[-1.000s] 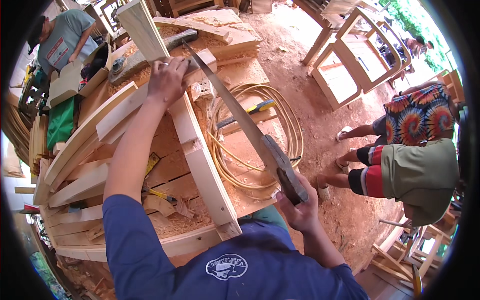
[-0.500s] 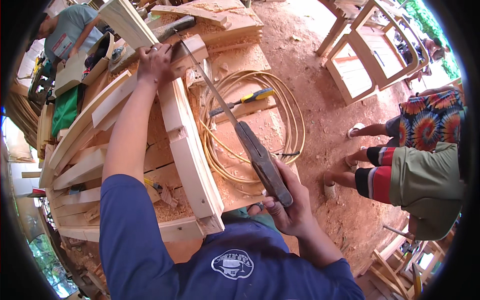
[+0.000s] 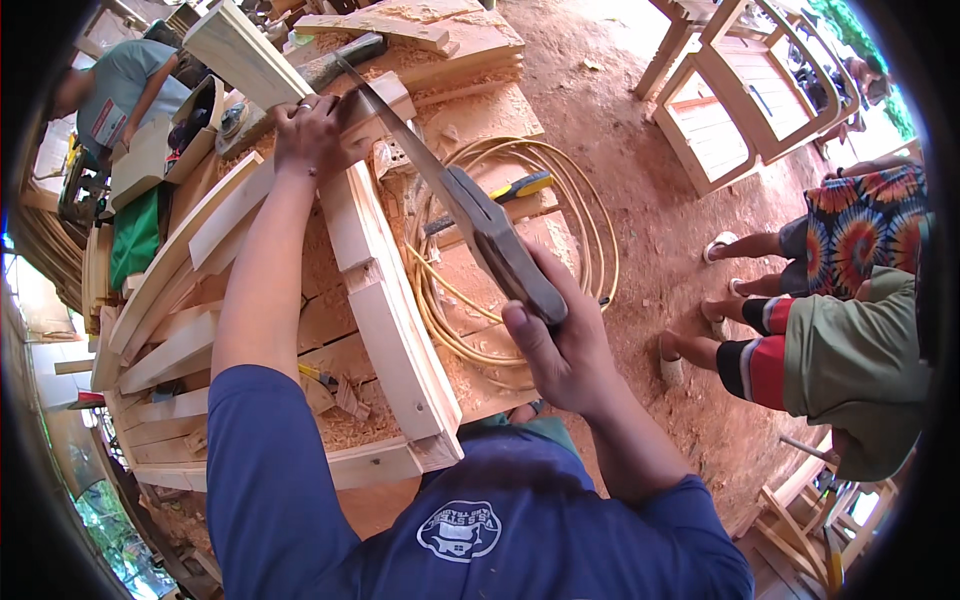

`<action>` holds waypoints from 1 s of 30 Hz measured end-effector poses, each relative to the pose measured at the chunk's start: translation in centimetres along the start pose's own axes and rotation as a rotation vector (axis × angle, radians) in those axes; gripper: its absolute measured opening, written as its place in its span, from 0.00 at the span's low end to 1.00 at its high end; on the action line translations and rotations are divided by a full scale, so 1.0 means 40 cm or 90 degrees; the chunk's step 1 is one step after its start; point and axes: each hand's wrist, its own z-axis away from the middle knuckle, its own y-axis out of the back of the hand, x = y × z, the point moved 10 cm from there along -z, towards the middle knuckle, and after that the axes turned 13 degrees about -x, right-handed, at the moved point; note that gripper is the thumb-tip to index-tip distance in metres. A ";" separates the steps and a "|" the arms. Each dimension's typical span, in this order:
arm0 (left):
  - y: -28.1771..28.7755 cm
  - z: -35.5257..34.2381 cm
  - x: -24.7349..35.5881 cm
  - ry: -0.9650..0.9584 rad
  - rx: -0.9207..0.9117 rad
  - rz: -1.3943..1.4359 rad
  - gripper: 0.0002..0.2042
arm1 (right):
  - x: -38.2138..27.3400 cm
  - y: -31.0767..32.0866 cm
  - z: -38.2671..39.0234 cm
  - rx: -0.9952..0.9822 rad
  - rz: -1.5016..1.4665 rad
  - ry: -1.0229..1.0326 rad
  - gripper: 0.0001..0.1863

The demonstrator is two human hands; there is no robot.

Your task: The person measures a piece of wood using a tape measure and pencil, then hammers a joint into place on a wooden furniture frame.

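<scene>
**Handsaw on timber frame at sawdust-covered bench**

At the far end of the pale curved timber frame piece (image 3: 385,300), the left hand (image 3: 308,135) is lying palm-down with fingers curled over the wood, pressing on it where it is meeting a lighter square-edged plank (image 3: 240,55). The right hand (image 3: 565,345) is wrapping fully around the dark handle of a long steel-bladed handsaw (image 3: 455,195); the thumb is sitting along the near side of the grip. The saw blade is running diagonally up and away from the person, and its tip is reaching the wood just beside the left hand. Whether the teeth are biting into the timber cannot be told from this view.

The frame piece is resting on a workbench (image 3: 480,110) covered in sawdust and shavings. A coil of yellow hose (image 3: 590,215) is lying on the bench under the saw, with a yellow-and-black-handled tool (image 3: 525,187) on top of it. Further curved wooden slats (image 3: 170,270) are stacked at the left. A person in striped and tie-dye clothing (image 3: 840,300) is standing on the red earth floor (image 3: 620,70) to the right, well apart from the saw.
</scene>
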 end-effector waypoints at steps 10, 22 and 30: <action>-0.009 0.022 -0.009 -0.012 0.002 0.009 0.37 | 0.001 0.016 0.174 -0.054 -0.099 -0.062 0.37; -0.065 0.009 -0.025 0.021 -0.054 -0.024 0.38 | -0.014 -0.018 0.140 -0.016 -0.021 -0.044 0.32; -0.026 0.008 -0.010 -0.017 0.002 0.016 0.35 | -0.015 -0.028 -0.084 -0.004 0.062 -0.008 0.33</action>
